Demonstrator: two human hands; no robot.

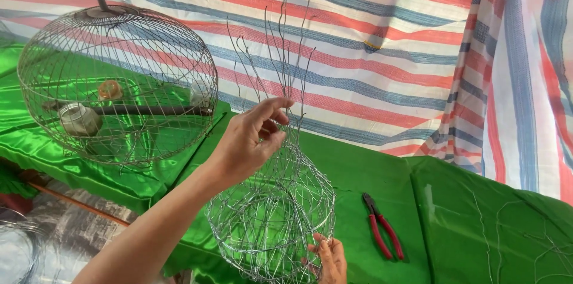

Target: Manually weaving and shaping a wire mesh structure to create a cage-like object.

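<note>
A striped tarpaulin hangs behind my worktop, which is draped in shiny green cloth. My left hand pinches the loose upright wires of an unfinished wire cage, fingers closed on them, while my right hand clasps its lower rim near the worktop's front edge. Red-handled pliers lie just beside it. A finished round birdcage hangs over the left end.
</note>
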